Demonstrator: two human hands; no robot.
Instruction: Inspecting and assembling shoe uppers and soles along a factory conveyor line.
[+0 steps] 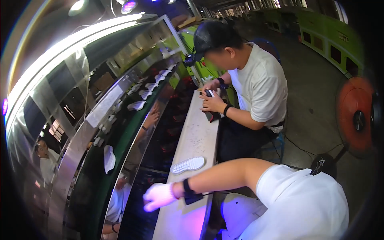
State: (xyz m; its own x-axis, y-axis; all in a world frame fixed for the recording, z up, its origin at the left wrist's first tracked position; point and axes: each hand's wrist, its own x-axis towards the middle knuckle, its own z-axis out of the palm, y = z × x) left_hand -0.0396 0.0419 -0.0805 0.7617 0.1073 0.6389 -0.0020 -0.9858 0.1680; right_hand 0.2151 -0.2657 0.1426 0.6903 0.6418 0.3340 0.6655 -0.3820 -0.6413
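A: What sort of place is it?

B: A dim hall, with grey floor [308,88] toward two o'clock and a pale bench [200,130] running from six up to twelve.

A: Anything on the bench?

B: A white sole [188,165], lying flat near the middle, grid side up, one end toward two o'clock.

A: And the wearer's hands?

B: The right hand [160,197], in a white glove tinted violet, is at seven o'clock from the sole, near it but apart. It reaches past the bench's left edge, over a dark lane [168,132]. It's blurred, so I can't tell whether its fingers grip anything. The left hand is out of view; I can't tell about its fingers.

A: Further out from the sole?

B: At nine o'clock, past the lane, a green belt [127,134] carries more white soles [109,159], strung out toward eleven. At one o'clock a seated co-worker [260,80] holds a dark shoe [213,116] with both hands.

A: Beyond them?

B: An orange fan [350,108] at two o'clock and a long, bright lamp [92,33] around eleven.
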